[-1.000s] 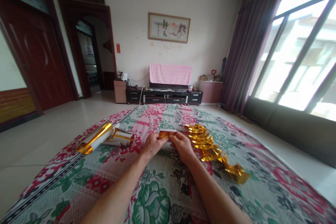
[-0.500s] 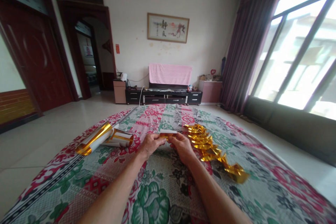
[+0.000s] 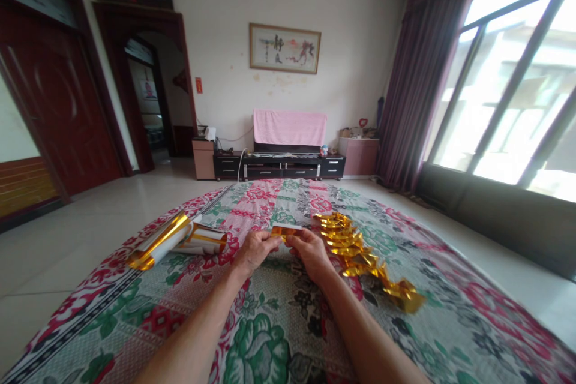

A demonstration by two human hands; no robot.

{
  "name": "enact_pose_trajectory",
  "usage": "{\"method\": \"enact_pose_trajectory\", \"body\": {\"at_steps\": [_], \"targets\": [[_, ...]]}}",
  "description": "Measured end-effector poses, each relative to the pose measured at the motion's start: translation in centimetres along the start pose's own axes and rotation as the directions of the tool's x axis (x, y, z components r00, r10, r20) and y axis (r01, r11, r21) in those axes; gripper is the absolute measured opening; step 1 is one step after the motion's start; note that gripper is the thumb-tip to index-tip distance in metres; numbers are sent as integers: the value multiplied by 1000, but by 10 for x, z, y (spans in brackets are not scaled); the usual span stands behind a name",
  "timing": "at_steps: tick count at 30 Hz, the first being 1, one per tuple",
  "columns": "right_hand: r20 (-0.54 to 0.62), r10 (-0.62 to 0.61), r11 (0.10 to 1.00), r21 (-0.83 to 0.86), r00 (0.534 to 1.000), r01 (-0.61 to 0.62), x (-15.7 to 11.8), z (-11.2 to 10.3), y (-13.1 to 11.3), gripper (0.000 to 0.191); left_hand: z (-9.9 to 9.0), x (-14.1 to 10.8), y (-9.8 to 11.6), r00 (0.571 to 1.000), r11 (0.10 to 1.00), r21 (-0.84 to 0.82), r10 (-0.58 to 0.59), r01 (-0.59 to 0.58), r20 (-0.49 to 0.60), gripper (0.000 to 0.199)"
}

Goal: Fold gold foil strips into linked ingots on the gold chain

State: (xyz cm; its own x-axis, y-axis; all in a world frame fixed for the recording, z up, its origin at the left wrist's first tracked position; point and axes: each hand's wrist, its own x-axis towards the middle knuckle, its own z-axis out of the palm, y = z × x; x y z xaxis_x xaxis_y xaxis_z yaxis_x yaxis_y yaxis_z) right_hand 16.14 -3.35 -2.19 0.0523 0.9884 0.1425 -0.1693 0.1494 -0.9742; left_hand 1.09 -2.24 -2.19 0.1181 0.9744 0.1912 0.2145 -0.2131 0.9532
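Currently, we have two gold-and-white rolls (image 3: 162, 241) near the left edge of the patterned cloth (image 3: 258, 339); the longer one partly overlaps the shorter in our view. On the opposite side, a row of crumpled gold foil pieces (image 3: 350, 247) stands between our right hand (image 3: 310, 250) and the right edge, running obliquely toward the near right corner area. Beyond the far edge, we note one black cabinet (image 3: 282, 172) and one pink cover (image 3: 290, 127) above it.

Count: two hands, two rolls, one gold strip (image 3: 287, 231); the foil pieces overlap, so we cannot tell their number. The strip, white along its far side, is held above the cloth's middle, between both hands. Our left hand (image 3: 256, 250) pinches its left end, fingers narrow; our right hand pinches its right end likewise.
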Motion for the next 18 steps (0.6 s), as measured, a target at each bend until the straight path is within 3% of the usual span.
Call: {"method": "enact_pose_trajectory", "body": {"at_steps": [11,18], "targets": [[-12,14,1000,21,1000,-13,0,0,0,29,-8,-2,0,996,1000,12,25,-27,83,32],[-7,31,999,21,1000,-30,2,0,2,28,-6,-5,3,999,999,35,25,-26,31,36]]}}
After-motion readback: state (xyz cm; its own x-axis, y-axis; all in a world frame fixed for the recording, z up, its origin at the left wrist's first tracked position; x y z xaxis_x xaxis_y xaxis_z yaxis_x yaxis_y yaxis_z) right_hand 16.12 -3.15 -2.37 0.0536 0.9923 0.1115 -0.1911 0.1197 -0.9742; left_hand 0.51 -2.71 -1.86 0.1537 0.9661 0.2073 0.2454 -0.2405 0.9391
